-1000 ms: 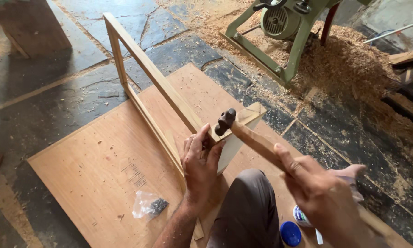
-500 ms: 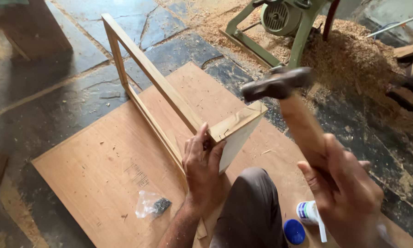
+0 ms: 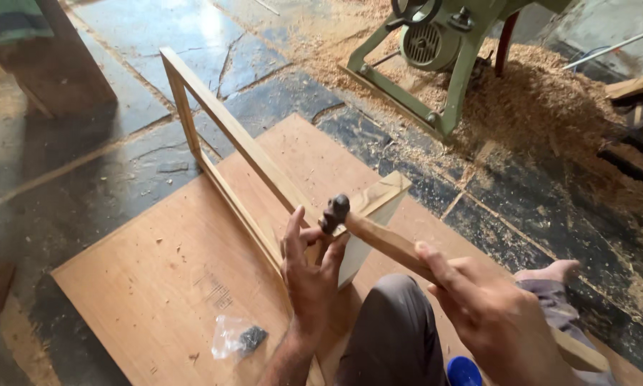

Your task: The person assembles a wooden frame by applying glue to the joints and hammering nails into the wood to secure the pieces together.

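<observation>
Workshop floor of dark stone slabs [image 3: 86, 164], sawdust heaped far right around a green machine stand [image 3: 436, 78]. A plywood sheet [image 3: 164, 286] lies flat on the floor; a slim wooden frame [image 3: 228, 136] stands on edge across it, running from far left to near centre.

Left hand [image 3: 308, 275] — fingers spread, steadying the near corner of the frame, thumb and forefinger pinched at the joint; whether they hold a nail cannot be told. Right hand [image 3: 496, 314] closed around the wooden handle of a hammer [image 3: 368, 232], its dark head [image 3: 335, 211] down at the joint, just beside the left fingertips.

Judgement: the blow is best kept short and square to the joint, with the fingers low and clear of the head, and the frame braced upright so it does not rock.

Packages — a small clear plastic bag [image 3: 237, 337] with dark small parts, near centre on the plywood; a blue round cap [image 3: 464, 372] at the near edge beside the knee [image 3: 393, 322].
</observation>
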